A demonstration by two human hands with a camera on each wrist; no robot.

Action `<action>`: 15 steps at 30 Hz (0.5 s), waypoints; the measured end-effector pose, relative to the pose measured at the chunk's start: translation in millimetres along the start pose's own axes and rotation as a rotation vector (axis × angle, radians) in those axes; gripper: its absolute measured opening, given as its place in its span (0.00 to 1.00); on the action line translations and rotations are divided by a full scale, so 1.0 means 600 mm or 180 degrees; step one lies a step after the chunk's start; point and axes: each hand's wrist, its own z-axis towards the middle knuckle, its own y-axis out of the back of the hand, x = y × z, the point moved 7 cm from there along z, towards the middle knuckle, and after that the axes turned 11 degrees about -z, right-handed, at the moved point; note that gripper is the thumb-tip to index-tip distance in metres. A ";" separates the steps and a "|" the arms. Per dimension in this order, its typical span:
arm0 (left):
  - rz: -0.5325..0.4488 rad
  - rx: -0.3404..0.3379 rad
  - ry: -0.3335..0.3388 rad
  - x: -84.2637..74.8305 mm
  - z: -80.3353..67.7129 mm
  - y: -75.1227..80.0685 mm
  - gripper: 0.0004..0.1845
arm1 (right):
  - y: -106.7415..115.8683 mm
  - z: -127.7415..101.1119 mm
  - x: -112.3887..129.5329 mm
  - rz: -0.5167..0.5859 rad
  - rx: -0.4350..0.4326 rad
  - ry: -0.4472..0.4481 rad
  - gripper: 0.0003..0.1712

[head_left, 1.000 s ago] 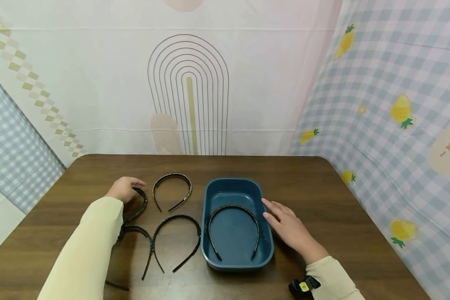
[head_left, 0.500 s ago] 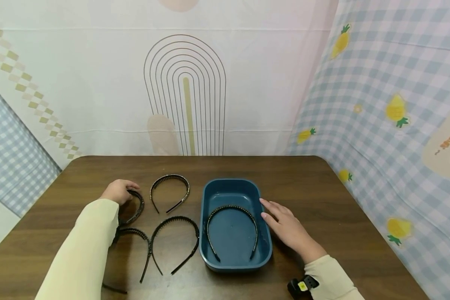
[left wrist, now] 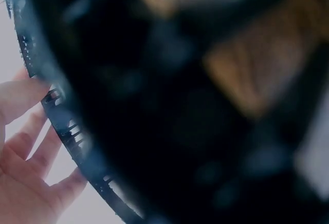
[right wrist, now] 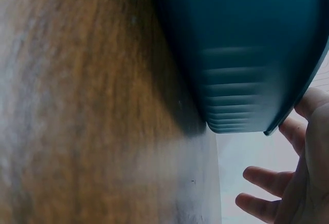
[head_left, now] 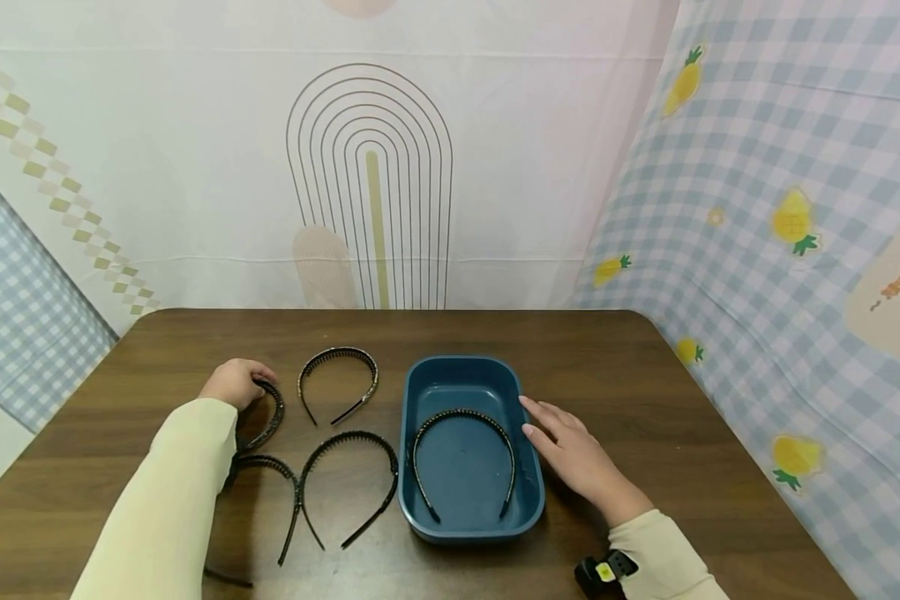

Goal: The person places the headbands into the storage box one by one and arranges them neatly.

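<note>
My left hand [head_left: 234, 383] curls its fingers over the top of a black toothed headband [head_left: 272, 414] at the table's left. The left wrist view shows the fingers [left wrist: 20, 183] against that headband's toothed arc [left wrist: 67, 126], much blurred. My right hand [head_left: 570, 450] lies flat with straight fingers against the right wall of a dark blue tray [head_left: 461, 363]. A beaded black headband [head_left: 461, 413] lies inside the tray. In the right wrist view the tray's outer wall [right wrist: 247, 54] stands close beside my right hand [right wrist: 293, 183].
Three more black headbands lie on the brown wooden table [head_left: 645, 375]: one behind [head_left: 339, 354], one toothed in front [head_left: 348, 436], one partly under my left sleeve [head_left: 285, 471]. Patterned cloth walls close in the back and right. A small black device [head_left: 606, 572] sits on my right wrist.
My left hand's fingers have curled round the leftmost headband and drawn slightly left. The right hand stays by the tray.
</note>
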 end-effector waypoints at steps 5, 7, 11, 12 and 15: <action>0.0055 -0.0017 0.0045 0.002 0.002 0.000 0.14 | 0.000 -0.001 0.000 0.0037 0.0010 -0.0015 0.36; 0.0068 -0.0027 0.0074 0.003 0.003 0.000 0.14 | 0.000 -0.001 0.000 0.0045 0.0009 -0.0019 0.36; 0.0082 -0.0040 0.0125 0.005 0.004 0.000 0.14 | 0.000 -0.001 0.001 0.0043 0.0007 -0.0024 0.36; 0.0094 -0.0043 0.0125 0.006 0.005 0.000 0.14 | 0.000 -0.001 0.001 0.0041 0.0007 -0.0025 0.36; 0.0111 -0.0034 0.0144 0.010 0.007 0.001 0.13 | 0.000 -0.001 0.001 0.0045 0.0017 -0.0032 0.36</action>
